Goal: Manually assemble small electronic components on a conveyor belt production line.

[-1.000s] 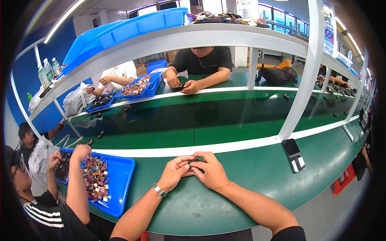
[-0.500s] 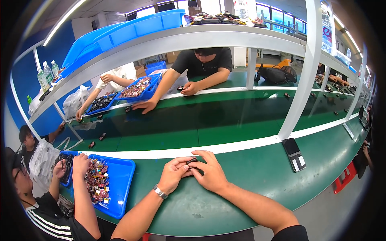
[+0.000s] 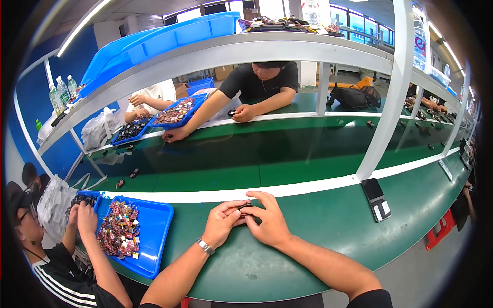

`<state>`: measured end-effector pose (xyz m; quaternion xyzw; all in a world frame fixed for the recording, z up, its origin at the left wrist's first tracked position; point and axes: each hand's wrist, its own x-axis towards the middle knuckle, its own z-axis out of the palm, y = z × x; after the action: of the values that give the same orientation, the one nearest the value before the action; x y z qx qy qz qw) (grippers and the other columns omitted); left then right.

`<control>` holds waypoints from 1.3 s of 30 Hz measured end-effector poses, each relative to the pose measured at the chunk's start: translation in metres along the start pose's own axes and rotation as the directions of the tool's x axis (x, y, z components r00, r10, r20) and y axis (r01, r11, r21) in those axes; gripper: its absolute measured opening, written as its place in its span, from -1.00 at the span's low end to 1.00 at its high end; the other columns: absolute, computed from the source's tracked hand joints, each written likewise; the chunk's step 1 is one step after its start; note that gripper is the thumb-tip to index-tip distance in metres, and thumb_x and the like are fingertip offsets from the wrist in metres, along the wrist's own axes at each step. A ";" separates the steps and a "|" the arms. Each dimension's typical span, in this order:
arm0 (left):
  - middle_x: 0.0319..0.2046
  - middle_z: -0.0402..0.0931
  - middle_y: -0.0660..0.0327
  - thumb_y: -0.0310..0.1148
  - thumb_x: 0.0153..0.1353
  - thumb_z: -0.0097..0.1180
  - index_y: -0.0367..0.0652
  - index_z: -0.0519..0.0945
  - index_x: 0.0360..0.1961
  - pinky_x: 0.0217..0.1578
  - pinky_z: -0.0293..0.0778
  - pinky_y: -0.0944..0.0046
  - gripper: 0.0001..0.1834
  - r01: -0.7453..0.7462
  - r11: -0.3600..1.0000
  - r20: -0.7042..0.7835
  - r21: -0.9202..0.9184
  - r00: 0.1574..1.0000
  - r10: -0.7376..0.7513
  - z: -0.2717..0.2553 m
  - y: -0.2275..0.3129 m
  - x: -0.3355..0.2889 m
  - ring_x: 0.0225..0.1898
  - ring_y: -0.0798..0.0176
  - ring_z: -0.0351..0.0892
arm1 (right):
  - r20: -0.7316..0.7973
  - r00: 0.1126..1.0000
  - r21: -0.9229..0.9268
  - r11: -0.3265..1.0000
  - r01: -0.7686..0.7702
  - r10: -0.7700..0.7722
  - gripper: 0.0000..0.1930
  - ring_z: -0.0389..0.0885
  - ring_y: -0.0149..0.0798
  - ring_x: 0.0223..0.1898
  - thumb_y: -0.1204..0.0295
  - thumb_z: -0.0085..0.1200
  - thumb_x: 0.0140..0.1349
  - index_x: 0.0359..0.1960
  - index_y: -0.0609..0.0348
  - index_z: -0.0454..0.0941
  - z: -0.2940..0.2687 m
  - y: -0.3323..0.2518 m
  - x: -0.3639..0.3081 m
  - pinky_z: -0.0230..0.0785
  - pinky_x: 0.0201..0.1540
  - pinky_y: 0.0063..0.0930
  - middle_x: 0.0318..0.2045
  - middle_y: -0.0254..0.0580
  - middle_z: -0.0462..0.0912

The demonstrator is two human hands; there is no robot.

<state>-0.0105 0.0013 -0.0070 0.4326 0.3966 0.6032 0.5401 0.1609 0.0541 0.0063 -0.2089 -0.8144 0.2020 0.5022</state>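
A small black part [image 3: 245, 206] is pinched between the fingers of both my hands, above the green worktop [image 3: 215, 277]. Its exact kind is too small to make out. My left hand [image 3: 222, 224], with a metal watch at the wrist, is closed on its left side. From the right, my right hand [image 3: 269, 222] grips it between thumb and fingers, the index finger raised over it. My fingers partly cover the piece.
A blue tray [image 3: 161, 226] of small reddish parts lies left, beside a co-worker's hands [image 3: 86, 218]. A black device [image 3: 376, 199] rests right. Beyond the white rail [image 3: 287, 189] a green conveyor [image 3: 226, 172] carries small parts; a person opposite reaches onto it.
My hands stay almost still around the black part. The left co-worker's hands draw together away from the blue tray. Across the conveyor, a person's hand moves left onto a small part.
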 end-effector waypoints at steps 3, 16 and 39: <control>0.18 0.50 0.01 -0.55 0.43 -0.02 -0.37 0.47 0.16 0.13 0.60 0.15 -0.68 0.002 1.000 0.023 0.003 1.000 -0.002 0.002 0.001 0.000 0.12 0.15 0.59 | -0.007 0.997 0.019 0.997 -0.081 0.081 -0.79 0.44 0.01 0.17 0.60 0.22 0.02 -0.27 0.14 0.70 0.002 0.002 -0.004 0.43 0.15 -0.21 0.12 -0.13 0.54; 0.15 0.53 0.02 -0.57 0.43 -0.04 -0.39 0.47 0.17 0.10 0.62 0.21 -0.68 -0.004 1.000 -0.076 0.014 0.997 0.005 0.008 0.001 0.001 0.10 0.19 0.60 | 0.013 1.000 -0.034 0.999 -0.028 0.028 -0.78 0.45 0.02 0.16 0.58 0.25 0.05 -0.23 0.14 0.68 0.000 -0.002 -0.001 0.43 0.12 -0.19 0.10 -0.09 0.54; 0.09 0.54 0.05 -0.58 0.43 -0.09 -0.35 0.43 0.19 0.10 0.62 0.20 -0.67 0.086 0.996 -0.041 0.027 0.996 -0.085 0.011 0.007 0.000 0.09 0.21 0.60 | 0.003 0.990 -0.260 0.955 0.139 -0.143 -0.83 0.59 -0.22 -0.27 0.57 0.27 0.01 -0.31 0.14 0.64 -0.002 0.007 0.005 0.54 -0.33 -0.38 -0.29 -0.28 0.58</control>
<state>-0.0020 0.0003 0.0032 0.4108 0.4342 0.5823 0.5510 0.1618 0.0629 0.0069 -0.2159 -0.8428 0.0555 0.4899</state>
